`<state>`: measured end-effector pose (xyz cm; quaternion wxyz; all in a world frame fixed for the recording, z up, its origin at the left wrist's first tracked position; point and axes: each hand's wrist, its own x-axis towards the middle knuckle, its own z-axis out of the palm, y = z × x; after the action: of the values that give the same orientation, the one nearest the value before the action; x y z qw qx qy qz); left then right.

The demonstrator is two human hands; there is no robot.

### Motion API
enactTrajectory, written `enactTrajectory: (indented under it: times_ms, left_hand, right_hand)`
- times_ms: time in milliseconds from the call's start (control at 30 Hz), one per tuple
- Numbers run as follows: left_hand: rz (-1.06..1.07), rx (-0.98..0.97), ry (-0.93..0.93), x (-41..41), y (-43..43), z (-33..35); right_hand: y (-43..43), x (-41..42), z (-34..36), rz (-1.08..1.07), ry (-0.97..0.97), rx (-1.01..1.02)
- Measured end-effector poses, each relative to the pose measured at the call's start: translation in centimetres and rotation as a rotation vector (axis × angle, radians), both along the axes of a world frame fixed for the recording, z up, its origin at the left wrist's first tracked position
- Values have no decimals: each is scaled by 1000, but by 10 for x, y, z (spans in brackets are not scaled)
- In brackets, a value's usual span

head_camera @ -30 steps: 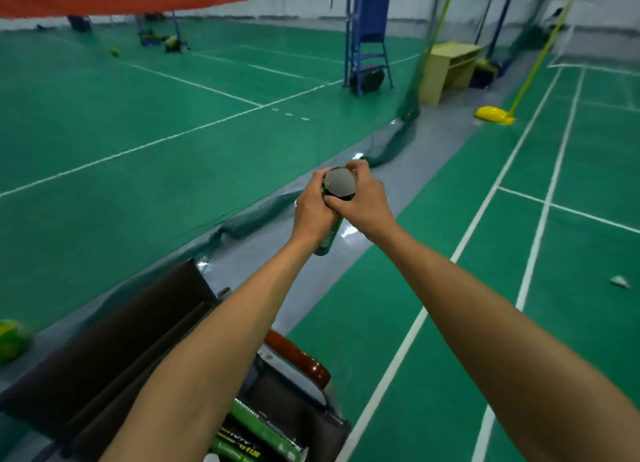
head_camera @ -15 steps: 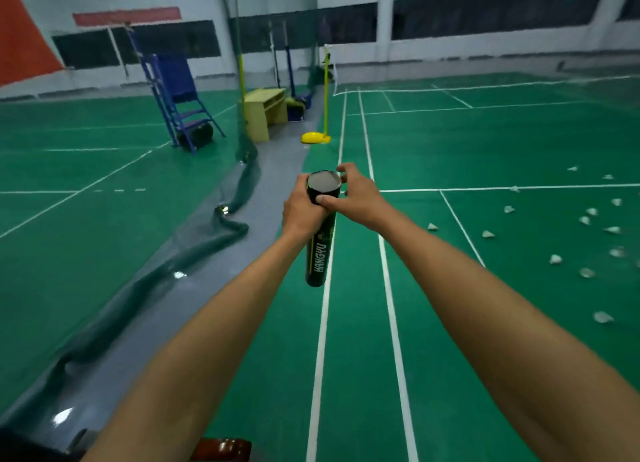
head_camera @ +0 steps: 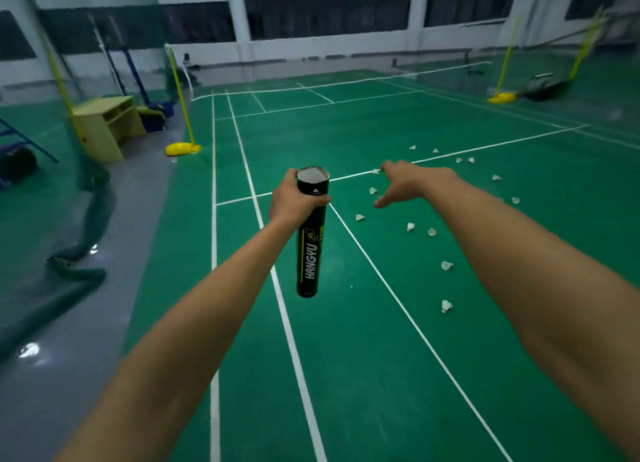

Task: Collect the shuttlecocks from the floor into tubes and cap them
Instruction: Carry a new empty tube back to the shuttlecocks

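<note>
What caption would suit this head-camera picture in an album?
Left hand grips an uncapped black tube while the open right hand reaches toward shuttlecocks scattered on the green court.

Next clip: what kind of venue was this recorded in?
Most likely an indoor badminton hall: a green court floor with white boundary lines, a yellow net post on a weighted base, and white shuttlecocks scattered on the floor. The left hand holds an open shuttlecock tube.
</note>
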<state>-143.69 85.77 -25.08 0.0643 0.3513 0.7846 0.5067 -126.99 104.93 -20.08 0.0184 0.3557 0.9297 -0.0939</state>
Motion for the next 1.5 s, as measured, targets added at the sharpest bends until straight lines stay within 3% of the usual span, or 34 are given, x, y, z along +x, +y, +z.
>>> enactTrajectory:
  times_ms: [233,533,1133,1500]
  left_hand:
    - [-163,-49,-15,57,144,-19]
    - [-374,-101,-50,80,319,-64]
    - [-583,-276,80,-20,674,-104]
    - [-675,-380,134,-84,879,-182]
  right_hand:
    - [107,69,-24,-97,-75,59]
    - [231,94,-79,-231,-201,31]
    - [529,-30,-102,-325,-274,73]
    - [750,-88,-180,-470,-169,-43]
